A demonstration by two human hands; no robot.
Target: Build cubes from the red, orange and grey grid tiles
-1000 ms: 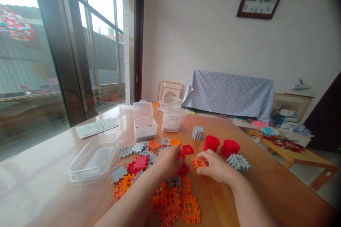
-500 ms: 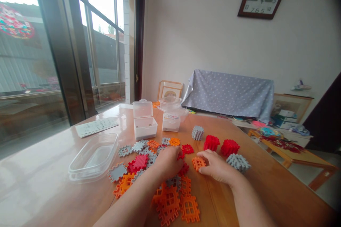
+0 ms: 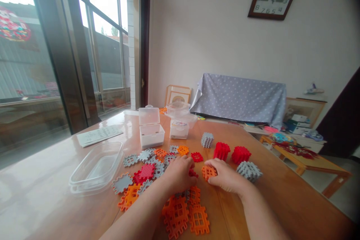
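Observation:
My right hand [image 3: 225,174] grips an orange window-pattern building tile [image 3: 208,173] between thumb and fingers; whether it is one tile or a stack I cannot tell. My left hand [image 3: 181,172] is curled down over a red building tile [image 3: 193,173], its fingers closed around it and mostly hiding it. Beneath and around the left arm lies a loose spread of notched tiles: a grey tile [image 3: 122,183], a red studded tile [image 3: 146,171] and an orange window tile [image 3: 199,219]. Just beyond the left hand lies a flat red tile [image 3: 197,156].
Right of my hands stand red stacks [image 3: 221,151] [image 3: 241,154] and grey stacks [image 3: 207,140] [image 3: 249,171]. At the left are a clear plastic tub [image 3: 95,168] and a printed sheet [image 3: 99,135]. Behind the tiles stand an open lidded box [image 3: 152,136] and another box [image 3: 179,131].
My left hand has shifted slightly down and closed over the red tile, covering red pieces that showed below it. My right hand keeps the orange tile in nearly the same spot.

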